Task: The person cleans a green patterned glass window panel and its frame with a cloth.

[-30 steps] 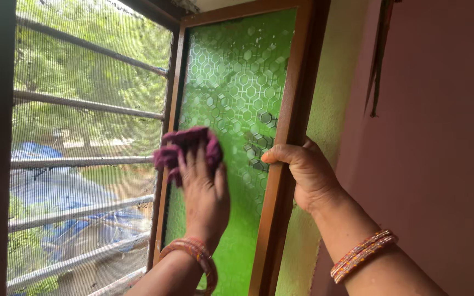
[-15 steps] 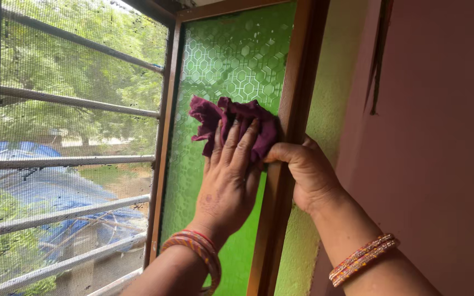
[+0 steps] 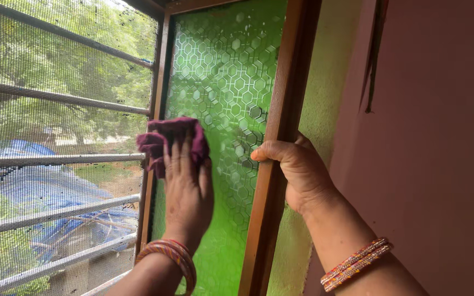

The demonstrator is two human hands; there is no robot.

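We saw a maroon cloth [image 3: 172,140] on green glass [image 3: 231,93] patterned with hexagons, its frame [image 3: 281,109] brown; orange-and-pink bangles [image 3: 355,263] ringed one wrist, beside a dusky pink wall [image 3: 440,137] and grey window bars [image 3: 56,96]

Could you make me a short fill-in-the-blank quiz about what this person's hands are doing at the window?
1. The left hand presses a ____ cloth against the glass.
2. The patterned glass pane is tinted ____.
3. The right hand grips the pane's wooden ____.
4. Both wrists wear ____.

Missing words: maroon; green; frame; bangles
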